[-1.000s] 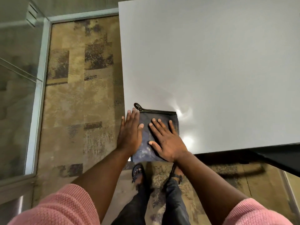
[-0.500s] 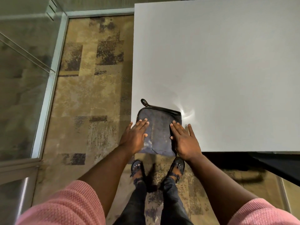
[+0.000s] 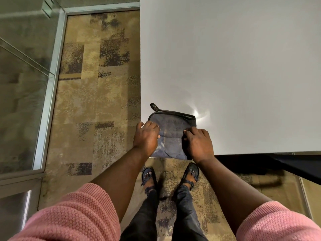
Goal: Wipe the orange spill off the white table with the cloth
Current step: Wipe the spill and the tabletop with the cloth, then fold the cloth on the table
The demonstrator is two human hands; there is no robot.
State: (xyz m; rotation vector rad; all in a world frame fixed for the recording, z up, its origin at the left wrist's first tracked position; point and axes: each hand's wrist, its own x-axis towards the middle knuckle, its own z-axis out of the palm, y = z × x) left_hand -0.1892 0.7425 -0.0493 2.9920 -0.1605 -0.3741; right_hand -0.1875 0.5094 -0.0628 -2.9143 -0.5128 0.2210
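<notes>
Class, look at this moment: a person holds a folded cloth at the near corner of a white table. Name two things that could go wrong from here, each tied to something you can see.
1. The cloth lies at the corner of the white table, its near edge at the rim; a pull toward the body might drag it off.
2. The left hand and right hand pinch only its side edges, so the fold may open when lifted.

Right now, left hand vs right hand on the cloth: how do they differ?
The left hand sits at the left edge of the folded dark grey-blue cloth, by the corner of the white table; the right hand sits at the cloth's right edge, further onto the table. The left hand's fingers lie over the cloth's upper left part; the right hand's fingertips pinch a fold lower down. Both have curled fingers on the cloth.
</notes>
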